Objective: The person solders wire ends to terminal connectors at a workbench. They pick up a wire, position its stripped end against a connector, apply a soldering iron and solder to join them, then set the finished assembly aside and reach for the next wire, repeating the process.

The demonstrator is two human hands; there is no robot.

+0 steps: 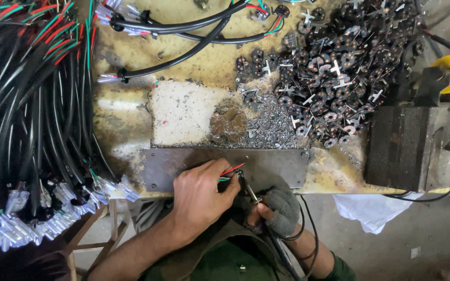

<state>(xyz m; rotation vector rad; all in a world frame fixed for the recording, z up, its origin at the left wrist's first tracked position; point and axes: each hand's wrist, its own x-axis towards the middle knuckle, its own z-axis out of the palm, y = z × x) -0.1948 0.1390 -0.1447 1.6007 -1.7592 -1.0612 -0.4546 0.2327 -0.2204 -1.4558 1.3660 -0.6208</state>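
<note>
Low at centre frame, left hand pinches red-and-green wire ends over grey steel bench plate | gloved right hand grips slim soldering iron, tip touching them | step: soldering; next needs steady tip.

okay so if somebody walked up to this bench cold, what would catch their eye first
Probably the heap of small black round parts spilling across the bench's upper right, and the thick mass of black cables with clear connectors down the left side. At the near edge, the left hand pinches red and green wires against a grey metal plate, while the gloved right hand points a soldering iron at them.
</note>
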